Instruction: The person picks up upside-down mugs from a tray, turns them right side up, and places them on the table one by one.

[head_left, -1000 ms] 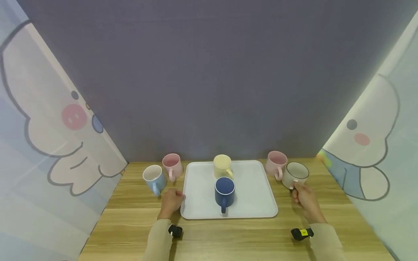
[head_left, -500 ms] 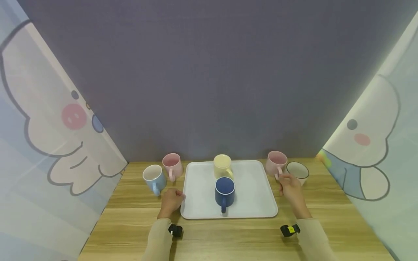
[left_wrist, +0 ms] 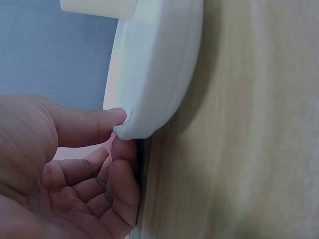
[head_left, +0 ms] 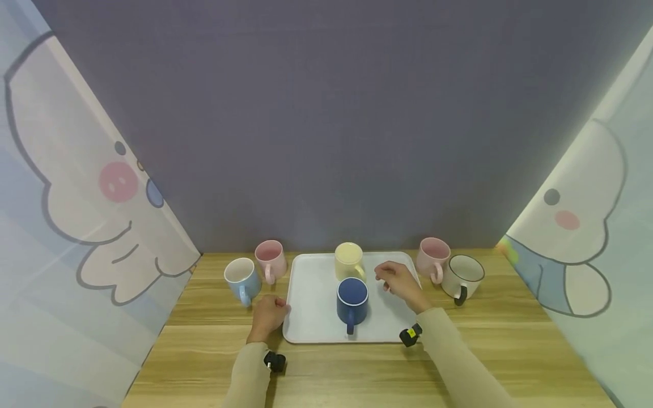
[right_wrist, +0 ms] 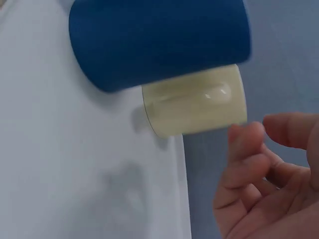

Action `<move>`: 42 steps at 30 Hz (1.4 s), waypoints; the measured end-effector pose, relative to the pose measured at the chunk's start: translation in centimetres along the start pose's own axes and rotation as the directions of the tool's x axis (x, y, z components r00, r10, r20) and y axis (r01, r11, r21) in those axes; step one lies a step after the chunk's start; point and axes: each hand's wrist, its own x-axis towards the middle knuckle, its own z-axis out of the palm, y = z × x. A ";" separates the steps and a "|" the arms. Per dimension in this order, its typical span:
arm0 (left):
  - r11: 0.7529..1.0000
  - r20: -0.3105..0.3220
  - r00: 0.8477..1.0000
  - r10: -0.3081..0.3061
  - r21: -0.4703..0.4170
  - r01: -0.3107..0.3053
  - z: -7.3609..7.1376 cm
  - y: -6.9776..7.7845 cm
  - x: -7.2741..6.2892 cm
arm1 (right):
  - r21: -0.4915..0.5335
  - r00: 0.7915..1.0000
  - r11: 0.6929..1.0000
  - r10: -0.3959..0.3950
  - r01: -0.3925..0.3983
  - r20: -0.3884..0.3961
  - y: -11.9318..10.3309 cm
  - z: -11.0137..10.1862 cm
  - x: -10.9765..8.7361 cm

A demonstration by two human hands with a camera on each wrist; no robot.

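My left hand (head_left: 268,315) pinches the left rim of the white tray (head_left: 308,294); in the left wrist view, the thumb lies on top of the tray edge (left_wrist: 167,74) with curled fingers beneath. Above the tray's right half hovers my right hand (head_left: 402,283), fingers loosely bent and holding nothing. A yellow mug (head_left: 347,266) stands at the tray's back, left of the right hand and apart from it in the head view. In front of that mug is a dark blue mug (head_left: 352,309), its handle toward me. The right wrist view shows both the blue mug (right_wrist: 159,40) and the yellow mug (right_wrist: 199,107).
Left of the tray stand a light blue mug (head_left: 244,280) and a pink mug (head_left: 272,260). On the right are another pink mug (head_left: 431,260) and a white mug (head_left: 461,277) with a dark rim and handle. A grey panel (head_left: 326,124) rises behind the wooden table (head_left: 347,374).
My right hand has left the white mug's handle, passed the right pink mug's handle, and moved left over the tray. The mugs stand where they stood, and my left hand stays on the tray rim.
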 end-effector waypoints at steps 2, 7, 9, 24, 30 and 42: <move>1.000 0.002 1.000 0.000 -0.001 0.000 0.0 0.0 0.0 | -0.017 1.000 1.000 0.002 -0.002 0.020 -0.1 0.8 0.6; 1.000 0.007 1.000 0.004 -0.001 -0.004 0.1 -0.1 -0.1 | -0.022 0.997 1.000 0.001 0.001 0.080 -0.2 2.4 1.6; 1.000 0.009 1.000 -0.001 -0.001 0.001 0.2 -0.1 -0.1 | -0.016 0.995 1.000 -0.003 0.005 0.102 -0.2 2.7 1.9; 1.000 0.009 1.000 -0.009 -0.010 0.009 0.3 0.1 -0.3 | 0.028 0.995 0.999 0.026 -0.029 0.093 0.4 3.3 2.1; 1.000 0.013 1.000 0.003 -0.017 -0.003 0.1 0.4 -0.4 | 0.057 0.998 0.998 0.032 -0.034 0.045 0.8 3.6 2.2; 1.000 0.011 1.000 -0.015 -0.019 0.015 0.1 0.2 -0.3 | 0.144 0.999 0.989 0.032 -0.025 -0.043 0.4 3.7 1.6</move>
